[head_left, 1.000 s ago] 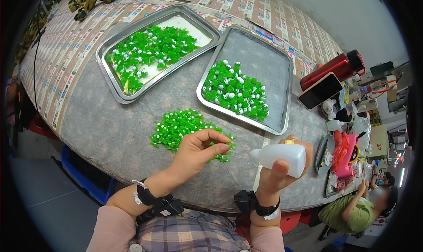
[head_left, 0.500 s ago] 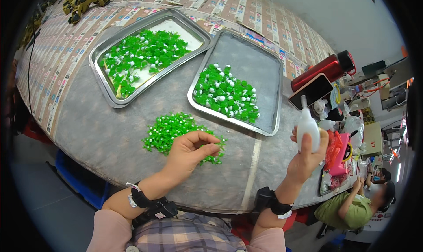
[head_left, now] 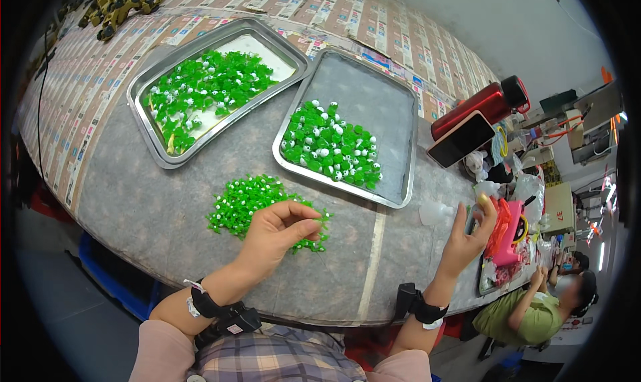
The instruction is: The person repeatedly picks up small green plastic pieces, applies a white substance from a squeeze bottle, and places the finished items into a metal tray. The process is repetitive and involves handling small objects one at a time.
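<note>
My left hand is closed in a pinch over the near side of a pile of small green pieces with white tips. Whatever sits between its fingertips is too small to make out. My right hand is raised at the right with thumb and fingers apart, holding nothing. Just left of its thumb, a white squeeze bottle rests on the grey table covering. Beyond the pile, a metal tray bears green pieces with white eye-like balls.
A second metal tray of green parts stands far left, meeting the first. To the right lie a red flask, a phone and a pink container. Yellow toy-like parts sit far left. A person in green works at right.
My right hand has let go of the squeeze bottle, now down on the table, and its fingers have spread. My left hand keeps its pinch. The whole view has shifted slightly.
</note>
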